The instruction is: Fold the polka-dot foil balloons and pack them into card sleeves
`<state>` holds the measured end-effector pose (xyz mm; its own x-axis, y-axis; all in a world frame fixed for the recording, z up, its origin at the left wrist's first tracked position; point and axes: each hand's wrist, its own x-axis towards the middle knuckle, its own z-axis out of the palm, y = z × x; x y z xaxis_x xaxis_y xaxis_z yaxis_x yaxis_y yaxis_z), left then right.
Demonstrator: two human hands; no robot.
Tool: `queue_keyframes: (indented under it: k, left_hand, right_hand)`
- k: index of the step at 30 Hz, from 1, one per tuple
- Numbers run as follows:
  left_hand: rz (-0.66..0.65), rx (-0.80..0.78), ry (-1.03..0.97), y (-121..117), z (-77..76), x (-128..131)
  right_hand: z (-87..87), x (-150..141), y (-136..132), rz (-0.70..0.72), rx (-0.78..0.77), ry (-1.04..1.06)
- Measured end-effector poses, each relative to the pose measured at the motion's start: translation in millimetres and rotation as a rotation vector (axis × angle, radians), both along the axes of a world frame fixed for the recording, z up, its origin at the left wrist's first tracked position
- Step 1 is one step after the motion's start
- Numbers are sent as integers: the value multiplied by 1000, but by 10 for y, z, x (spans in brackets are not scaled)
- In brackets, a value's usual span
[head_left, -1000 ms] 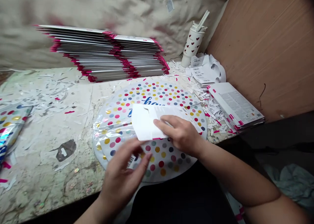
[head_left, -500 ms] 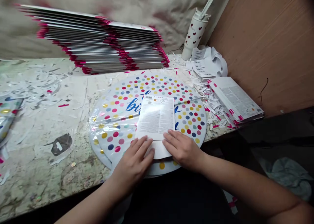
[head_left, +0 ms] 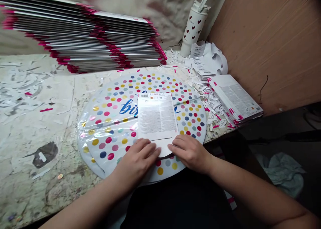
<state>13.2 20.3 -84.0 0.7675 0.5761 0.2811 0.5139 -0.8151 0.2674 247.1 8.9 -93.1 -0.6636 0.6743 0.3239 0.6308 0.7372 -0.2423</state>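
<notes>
A round foil balloon (head_left: pixel 112 122) with coloured dots and blue lettering lies flat at the table's near edge. On it rests a white printed card (head_left: pixel 156 117) with a rounded tab at its near end. My left hand (head_left: pixel 136 160) lies flat with its fingers pressed on the card's lower left edge. My right hand (head_left: pixel 189 152) lies flat on the lower right edge, fingers stretched toward the tab. Neither hand grips anything.
A tall stack of flat pink-edged packs (head_left: pixel 82 41) stands at the back. A white tumbler with red hearts (head_left: pixel 192 26) is in the corner, beside label sheets (head_left: pixel 204 60) and a pile of printed cards (head_left: pixel 235 98). Paper scraps litter the worn table (head_left: pixel 32 122). A brown panel (head_left: pixel 271 38) stands at right.
The white card was turned over onto its printed side and laid on the balloon. Both hands came down to press its near edge. The view shifted slightly right and down.
</notes>
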Motion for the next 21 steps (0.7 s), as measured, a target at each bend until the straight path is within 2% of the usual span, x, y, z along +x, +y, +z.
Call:
queue_keyframes:
  k: [2, 5, 7, 8, 10, 13, 15, 16, 17, 18, 21]
  left_hand:
    - [55, -104, -48, 12, 20, 16]
    - [317, -390, -55, 102, 89, 93]
    - [456, -450, -2, 196, 131, 166]
    - [472, -403, 24, 240, 141, 192]
    - [386, -239, 81, 297, 138, 193]
    - [206, -3, 114, 254, 106, 50]
    - [259, 53, 53, 140, 110, -76]
    - [322, 5, -1, 66, 128, -121]
    - [376, -127, -56, -11, 156, -144]
    - [404, -347, -108, -86, 190, -142]
    - [440, -1263, -341, -230, 294, -25]
  right_hand:
    - [38, 4, 33, -50, -95, 25]
    - [122, -24, 147, -203, -304, 77]
    - [174, -47, 241, -314, -389, 43]
    - [195, -54, 281, -358, -375, 7]
    - [224, -61, 331, -344, -271, -88]
    - [238, -88, 317, -120, -192, -248]
    - [237, -142, 271, -58, -231, -378]
    - [238, -179, 247, -78, -240, -443]
    - [243, -219, 226, -109, -230, -498]
    - [256, -255, 211, -132, -199, -537]
    - [346, -320, 193, -122, -21, -519]
